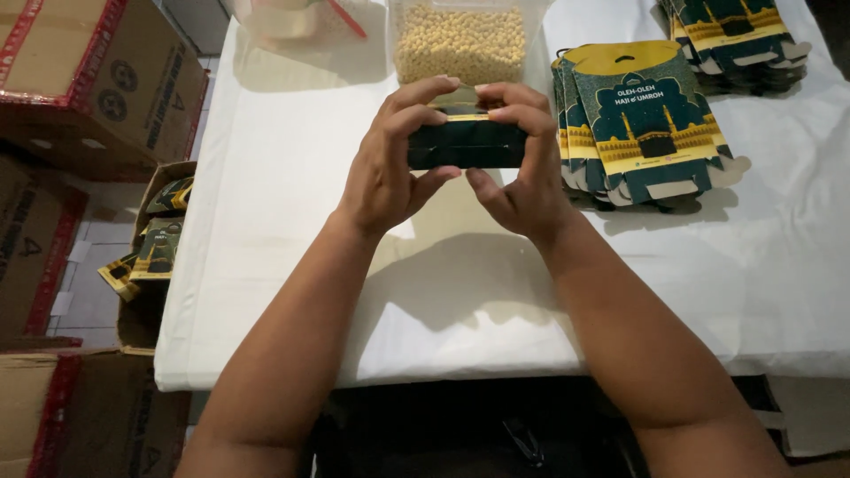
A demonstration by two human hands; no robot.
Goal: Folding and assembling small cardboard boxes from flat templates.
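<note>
left hand (385, 168), right hand (522, 168): both pinched on one small dark green box (467, 143), fingers over top, thumbs beneath. box held above white table (292, 221), yellow band on its upper edge, seemingly part-folded. clear tub of pale beans (460, 42) behind.

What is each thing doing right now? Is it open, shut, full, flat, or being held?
left hand: gripping the small dark box
right hand: gripping the small dark box
small dark box: folded up, held above the table by both hands
clear tub of yellow beans: open, mostly full
stack of flat green and yellow boxes: unfolded, piled
far stack: flat, piled
carton on the floor: open, holding boxes
white tablecloth: spread over the table
</note>
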